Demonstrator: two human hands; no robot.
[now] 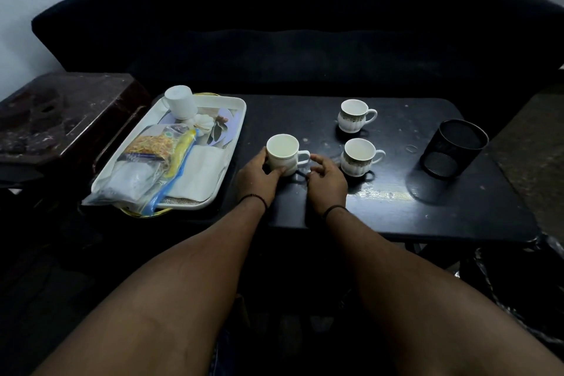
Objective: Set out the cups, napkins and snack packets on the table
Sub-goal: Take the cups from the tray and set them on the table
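Note:
A plain white cup (283, 151) stands upright on the black table (396, 201), its handle pointing right. My left hand (258, 175) wraps its left side and front. Just right of the handle, my right hand (326, 178) hovers with fingers apart, holding nothing. Two patterned cups (354, 115) (359, 156) stand upright further right. On the white tray (238, 119) at the left lie an upside-down white cup (180, 101), clear snack packets (146, 162) and a folded white napkin (203, 172).
A black mesh holder (451, 149) lies tilted at the table's right. A dark sofa (305, 40) runs behind the table. A dark red side table (61, 113) stands left of the tray.

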